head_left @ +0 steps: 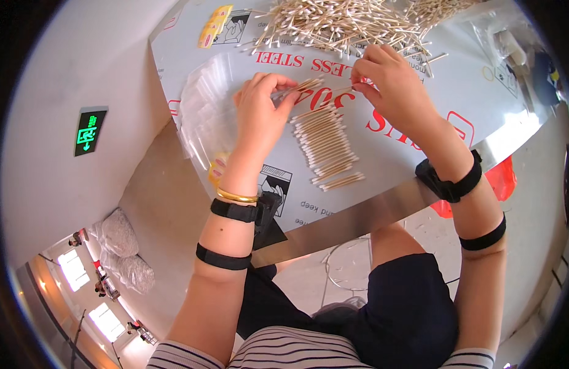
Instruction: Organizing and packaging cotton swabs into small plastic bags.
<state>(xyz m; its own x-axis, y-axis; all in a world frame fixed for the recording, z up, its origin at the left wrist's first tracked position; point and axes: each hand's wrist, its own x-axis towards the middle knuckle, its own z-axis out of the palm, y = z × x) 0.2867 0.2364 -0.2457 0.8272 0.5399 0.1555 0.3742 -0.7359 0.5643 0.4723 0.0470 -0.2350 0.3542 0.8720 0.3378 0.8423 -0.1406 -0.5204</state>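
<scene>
My left hand is closed around a small bundle of cotton swabs, their tips poking out past the thumb and fingers. Across from it, my right hand pinches with thumb and forefinger at the end of a thin cotton swab. Just below both hands, a neat row of cotton swabs lies side by side on the table, with a few set slightly apart at its near end. A large loose pile of cotton swabs spreads along the far side, close beyond my right hand.
Clear plastic bags lie fanned out left of my left hand. A yellow packet sits at the far left, another yellow packet beside my left wrist. Clear plastic packaging rests at the far right. The metal table edge runs before my lap.
</scene>
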